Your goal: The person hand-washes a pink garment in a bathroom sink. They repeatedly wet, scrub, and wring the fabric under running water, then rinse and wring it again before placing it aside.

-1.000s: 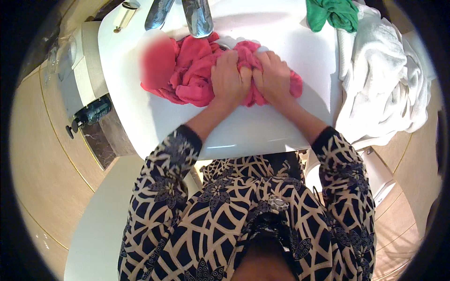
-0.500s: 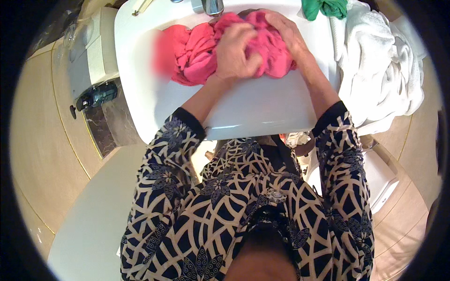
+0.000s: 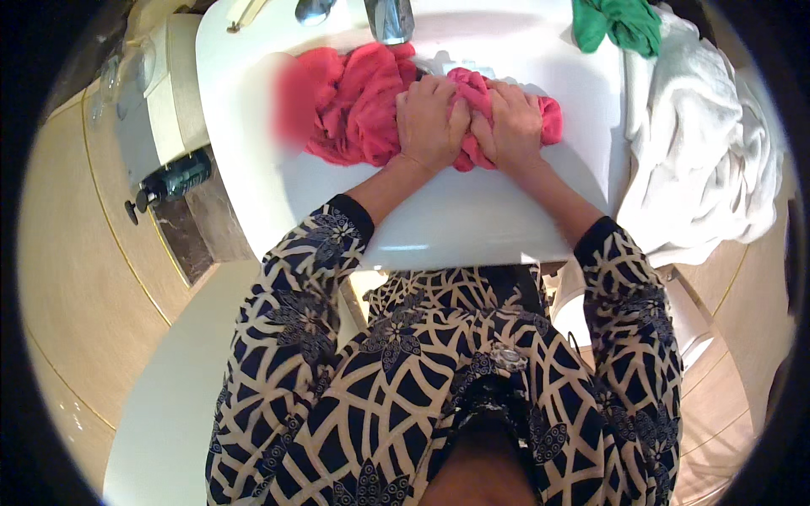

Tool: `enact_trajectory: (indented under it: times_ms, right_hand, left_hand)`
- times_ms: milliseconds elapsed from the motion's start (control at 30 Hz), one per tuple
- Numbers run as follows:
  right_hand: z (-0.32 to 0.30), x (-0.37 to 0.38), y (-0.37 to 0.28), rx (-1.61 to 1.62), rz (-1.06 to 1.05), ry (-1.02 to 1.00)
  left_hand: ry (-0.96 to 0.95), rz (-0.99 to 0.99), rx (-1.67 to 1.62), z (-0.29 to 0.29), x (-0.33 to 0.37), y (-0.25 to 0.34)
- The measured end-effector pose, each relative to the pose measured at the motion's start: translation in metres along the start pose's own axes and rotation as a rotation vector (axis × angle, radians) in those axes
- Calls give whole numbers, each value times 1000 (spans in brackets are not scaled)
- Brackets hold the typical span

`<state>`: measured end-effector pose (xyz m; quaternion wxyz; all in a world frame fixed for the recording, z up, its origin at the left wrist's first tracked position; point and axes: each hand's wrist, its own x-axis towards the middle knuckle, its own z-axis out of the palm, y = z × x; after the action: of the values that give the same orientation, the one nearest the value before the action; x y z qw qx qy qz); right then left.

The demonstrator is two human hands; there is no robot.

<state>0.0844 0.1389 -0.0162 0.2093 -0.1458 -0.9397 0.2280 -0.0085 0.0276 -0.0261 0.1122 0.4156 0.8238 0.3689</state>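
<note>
A wet-looking pinkish-red cloth [image 3: 363,105] lies bunched up in the white sink [image 3: 456,211]. My left hand [image 3: 432,125] is closed around its middle. Close beside it on the right, my right hand [image 3: 512,122] grips the same cloth, and a crumpled end sticks out past the fingers. Between the two hands the fabric is squeezed into a narrow bunch. Its left part spreads loosely toward the sink's left side, where a patch of the picture is blurred.
A chrome faucet [image 3: 390,21] stands behind the cloth. On the sink's right rim rest a green cloth [image 3: 620,24] and a heap of white towels [image 3: 692,152]. To the left are a dark pump bottle [image 3: 177,179] and a pale box-like ledge [image 3: 179,88].
My hands have moved closer together, and the right one has come down from the far side of the cloth. The cloth's right part is now gathered tightly in both hands.
</note>
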Motion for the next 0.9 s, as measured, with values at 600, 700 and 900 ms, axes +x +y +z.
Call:
enact_trajectory:
  times_ms: [600, 700, 900]
  right_hand:
    - [-36, 18, 25, 115, 33, -295]
    - [-60, -5, -2, 26, -11, -257]
    - [-30, -9, 7, -132, 21, -90]
  left_hand:
    - [-141, 400, -304, -48, -9, 36]
    - [72, 181, 96, -60, -21, 28]
    - [118, -76, -57, 11, -19, 35]
